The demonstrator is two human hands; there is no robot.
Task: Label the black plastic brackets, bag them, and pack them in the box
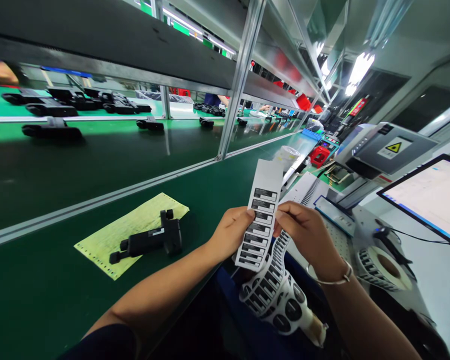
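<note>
The left hand (230,232) pinches the left edge of a white backing strip of black-printed labels (260,215), thumb on the face and fingers behind. The right hand (308,234), with a thin silver bracelet (335,281) on its wrist, grips the strip's right edge at about the same height. Both hands are closed on it and hold it upright in front of the person, above the near edge of the green tabletop (41,295). The strip's lower end runs down into a loosely unwound white roll of the same labels (273,295), which lies in the person's lap against dark blue cloth. It looks poorly supported there: a pull on the strip could make the roll spill more turns or slide off, and the thin backing could crease or tear between the two grips. To the left, well apart from the hands, a black plastic device with a short handle (150,240) lies on a pale yellow sheet of perforated paper (105,245). To the right a second white label roll (384,267) rests near a black cable, with a tilted flat monitor showing a pale screen (431,200) beyond it and a grey machine bearing a yellow warning triangle (386,147) behind that. Across the metal rail, a dark green conveyor belt (97,160) carries more black parts, blurred with distance.
</note>
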